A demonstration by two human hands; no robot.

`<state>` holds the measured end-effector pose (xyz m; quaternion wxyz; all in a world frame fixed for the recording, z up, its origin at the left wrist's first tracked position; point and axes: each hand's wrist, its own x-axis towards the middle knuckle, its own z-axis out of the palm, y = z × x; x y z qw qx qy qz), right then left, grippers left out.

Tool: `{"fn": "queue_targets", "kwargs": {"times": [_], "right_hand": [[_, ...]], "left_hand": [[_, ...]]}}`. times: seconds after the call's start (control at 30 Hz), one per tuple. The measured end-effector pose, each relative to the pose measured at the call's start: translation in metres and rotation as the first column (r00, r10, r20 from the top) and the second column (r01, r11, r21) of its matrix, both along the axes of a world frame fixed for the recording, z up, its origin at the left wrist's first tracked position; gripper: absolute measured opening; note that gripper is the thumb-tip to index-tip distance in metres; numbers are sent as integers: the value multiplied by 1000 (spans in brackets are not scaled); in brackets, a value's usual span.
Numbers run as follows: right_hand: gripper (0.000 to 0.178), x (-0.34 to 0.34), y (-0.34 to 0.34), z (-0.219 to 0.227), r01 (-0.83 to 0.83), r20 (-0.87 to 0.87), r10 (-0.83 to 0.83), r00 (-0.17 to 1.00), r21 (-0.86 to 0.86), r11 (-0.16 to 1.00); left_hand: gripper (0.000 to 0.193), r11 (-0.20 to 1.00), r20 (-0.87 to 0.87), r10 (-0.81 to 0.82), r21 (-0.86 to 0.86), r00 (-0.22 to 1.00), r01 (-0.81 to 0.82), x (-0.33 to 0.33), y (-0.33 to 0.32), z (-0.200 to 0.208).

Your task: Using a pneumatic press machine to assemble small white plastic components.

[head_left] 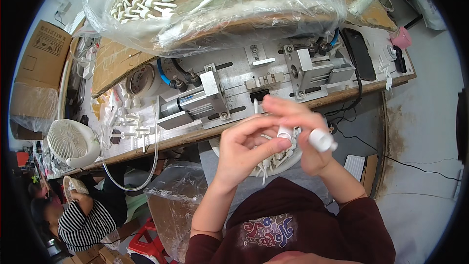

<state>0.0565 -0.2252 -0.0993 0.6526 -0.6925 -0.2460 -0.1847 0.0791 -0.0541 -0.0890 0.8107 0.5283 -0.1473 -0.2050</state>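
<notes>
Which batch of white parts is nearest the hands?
The parts in the bowl, partly hidden by the left hand and right hand; others lie farther off, in the clear bag or at left on the bench.

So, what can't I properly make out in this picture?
All in the head view:
- Right hand: its fingers are blurred, so its exact grip is unclear.
- White piece by that hand: blurred, fine details lost.
- Round bowl: partly covered by both hands, including the left hand; contents can't be counted.
- Clear plastic bag: cut off by the top edge.
</notes>
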Motion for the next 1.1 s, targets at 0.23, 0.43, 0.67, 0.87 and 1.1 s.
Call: {"fn": "queue_targets", "kwargs": {"times": [0.23, 0.43, 0.67, 0.87, 1.1], "right_hand": [[38, -10, -10, -1, 50, -322, -6, 947, 129, 990], [31, -17, -20, -1, 119, -447, -110, 888, -8, 993], [24, -10, -19, 10, 341, -160, -424, 892, -379, 861], [37, -1, -33, 4, 480, 242, -420, 875, -554, 681], [44, 2, -22, 10, 472, 389, -267, 882, -710, 523]], "left_hand": [[34, 569, 898, -168, 425, 406, -704, 17, -3, -12], [30, 449, 872, -281, 488, 401, -749, 19, -10, -14], [29, 435, 854, -281, 520, 437, -736, 25, -9, -11], [32, 539, 802, -178, 564, 570, -625, 21, -7, -7], [41, 935, 446, -113, 350, 888, -57, 3, 5, 21]]}}
